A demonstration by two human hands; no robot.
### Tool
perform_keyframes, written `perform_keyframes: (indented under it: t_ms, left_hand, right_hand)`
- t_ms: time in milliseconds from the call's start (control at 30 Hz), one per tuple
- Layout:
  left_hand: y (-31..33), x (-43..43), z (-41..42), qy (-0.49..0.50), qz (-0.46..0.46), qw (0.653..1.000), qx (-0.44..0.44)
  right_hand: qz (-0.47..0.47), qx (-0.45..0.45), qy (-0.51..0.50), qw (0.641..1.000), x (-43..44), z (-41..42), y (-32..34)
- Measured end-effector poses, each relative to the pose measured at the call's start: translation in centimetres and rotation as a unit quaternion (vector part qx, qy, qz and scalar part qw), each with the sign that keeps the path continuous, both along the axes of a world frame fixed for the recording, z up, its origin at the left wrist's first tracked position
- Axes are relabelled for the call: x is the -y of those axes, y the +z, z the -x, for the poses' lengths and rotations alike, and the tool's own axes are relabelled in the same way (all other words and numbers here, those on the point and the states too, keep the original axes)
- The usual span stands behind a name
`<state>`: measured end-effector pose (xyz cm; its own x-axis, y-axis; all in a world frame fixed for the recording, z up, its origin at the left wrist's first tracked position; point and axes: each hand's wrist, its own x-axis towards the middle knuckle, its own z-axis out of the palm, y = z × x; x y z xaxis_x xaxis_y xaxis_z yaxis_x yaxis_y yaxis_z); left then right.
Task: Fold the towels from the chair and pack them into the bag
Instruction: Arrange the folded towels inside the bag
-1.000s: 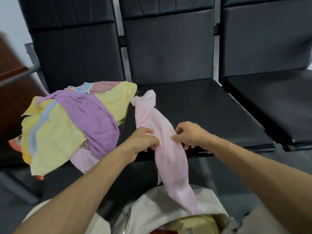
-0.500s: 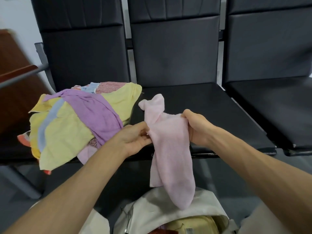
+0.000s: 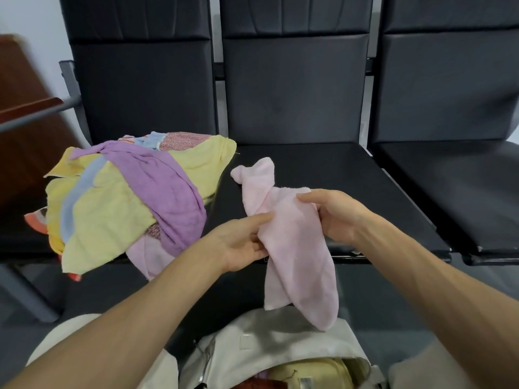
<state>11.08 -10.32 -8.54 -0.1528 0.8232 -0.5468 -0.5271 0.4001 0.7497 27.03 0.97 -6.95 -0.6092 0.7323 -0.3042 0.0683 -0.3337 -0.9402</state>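
Far left: a brown wooden panel (image 3: pixel 25 130) with a grey metal rail (image 3: pixel 36 115) in front of it. Next, the left chair (image 3: pixel 134 88), black and padded. Its seat carries an unfolded pile of towels (image 3: pixel 118 203). A yellow towel (image 3: pixel 104 223) makes up most of the pile, a purple towel (image 3: pixel 165 189) is draped across the top, and light-blue and patterned red pieces show at the back edge. The pile overhangs the front of the seat. Centre: the left hand (image 3: pixel 241 245), palm turned up, pinches the left edge of the pink towel (image 3: pixel 295 248) with the thumb on top and the fingers beneath. The pink towel's bunched upper end lies on the seat of the middle chair (image 3: pixel 323 167). The rest of it hangs off the front edge above the open cream bag (image 3: pixel 269 346) at the bottom of the view. Whether the towel touches the bag cannot be told. A yellowish item (image 3: pixel 317 372) shows inside the bag. The right hand (image 3: pixel 337 214) grips the pink towel's right edge, thumb over it and fingers behind. Far right: the right chair (image 3: pixel 455 186), black.
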Motion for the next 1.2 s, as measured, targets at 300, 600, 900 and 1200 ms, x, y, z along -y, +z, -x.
perform_keyframes:
  t_ms: [300, 600, 900, 1200]
  left_hand:
    - [1.0, -0.4, 0.7, 0.008, -0.058, 0.917, -0.395]
    - [1.1, -0.5, 0.9, 0.049, -0.111, 0.872, -0.473]
    - [1.4, -0.8, 0.5, 0.074, -0.129, 0.917, -0.37]
    - [2.0, -0.4, 1.8, 0.117, -0.115, 0.939, -0.301]
  right_hand:
    - [-0.062, 0.092, -0.009, 0.994, -0.4, -1.2, 0.7]
    - [-0.167, 0.163, -0.025, 0.972, -0.2, -1.6, 0.4]
    - [0.098, -0.182, -0.111, 0.972, 0.0, 0.0, 1.4]
    - [-0.006, -0.028, -0.086, 0.996, -1.6, -1.1, 1.7]
